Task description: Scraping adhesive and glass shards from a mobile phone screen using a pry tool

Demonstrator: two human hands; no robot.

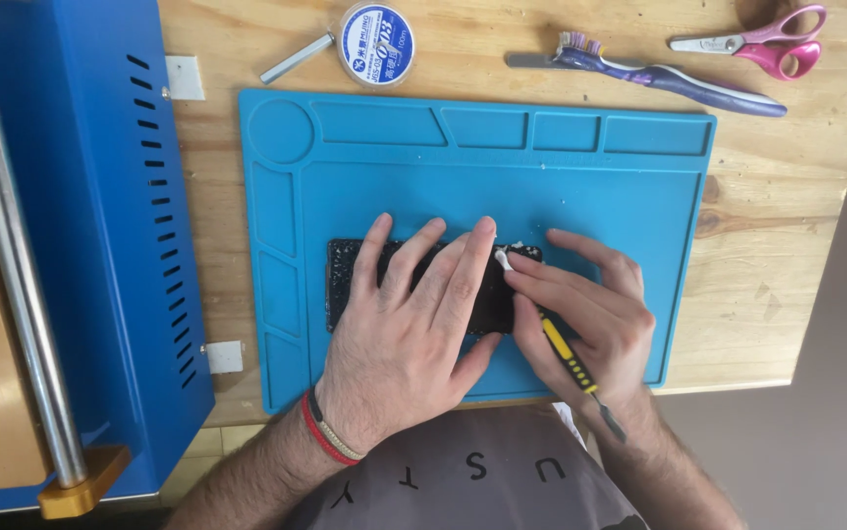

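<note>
L hand [406, 329] lies flat, fingers spread, palm down on a black panel [345, 280], pinning it to the blue mat [590, 196]. No pinch there, just pressing; grip splayed wide. The panel sits near the mat's middle, long side running left-right, mostly hidden under the hand; its bare left end shows white flecks.

R hand [590, 314] is just beside the L, at the panel's right end. Its grip is pinched shut on a yellow-and-black tool [566, 351]; the handle runs back under the palm and a grey metal end sticks out by the wrist. The working tip meets a small white bit [502, 259] at the panel's top right edge, touching the L middle fingertip area. Can't tell whether the bit is stuck or loose.

L wrist has red and pale bands [323, 432].

The mat lies on a wooden bench [757, 255]. Above the mat, well apart from the hands: a toothbrush [669, 77], pink scissors [767, 44], a round wire spool [376, 44] and a small metal rod [296, 59]. Left of the mat stands a blue machine [80, 245] w/ vent slots and a steel bar [11, 255] along it.
</note>
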